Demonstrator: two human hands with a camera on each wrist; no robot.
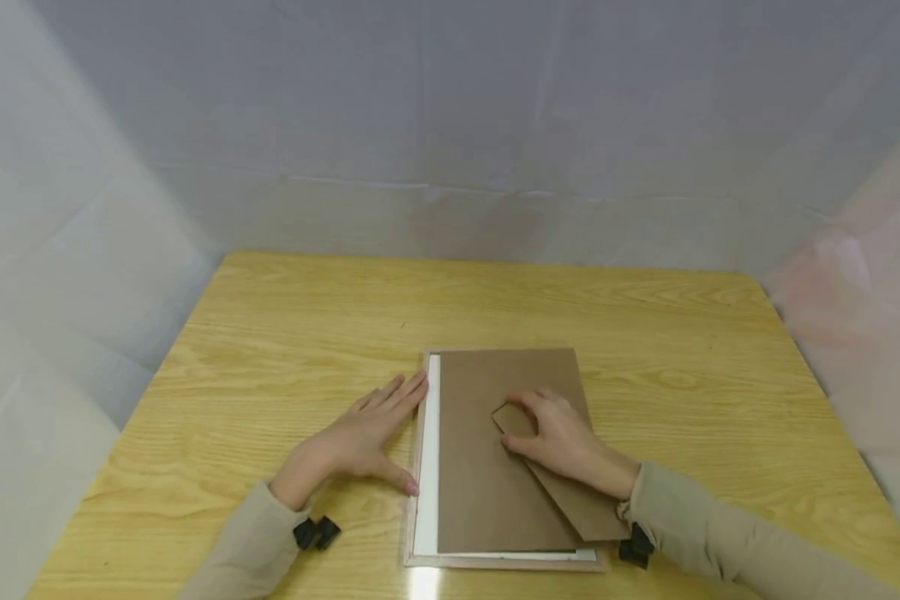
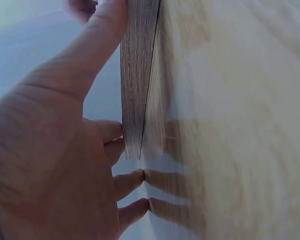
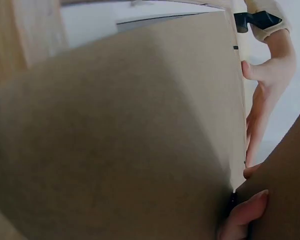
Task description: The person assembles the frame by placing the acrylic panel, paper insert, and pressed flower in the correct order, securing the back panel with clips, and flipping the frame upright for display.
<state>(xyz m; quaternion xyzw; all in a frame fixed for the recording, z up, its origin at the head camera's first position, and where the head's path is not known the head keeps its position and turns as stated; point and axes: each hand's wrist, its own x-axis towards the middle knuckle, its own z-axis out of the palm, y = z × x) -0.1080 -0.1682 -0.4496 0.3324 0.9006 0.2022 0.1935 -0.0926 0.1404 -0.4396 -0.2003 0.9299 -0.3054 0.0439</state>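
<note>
A picture frame with a pale wooden border lies face down on the table. In it is a brown backing board, off to the right, with a white sheet showing along its left side and bottom. A narrow brown stand flap slants across the board. My right hand pinches the flap's upper end between thumb and fingers; its palm hides part of the flap. Spread along the frame's left edge, my left hand touches it with fingertips and thumb. The left wrist view shows the frame's grained side against those fingers.
The wooden table extends around the frame on all sides. Pale cloth sheets hang behind it and at both sides. Small black devices sit at my left wrist and right wrist.
</note>
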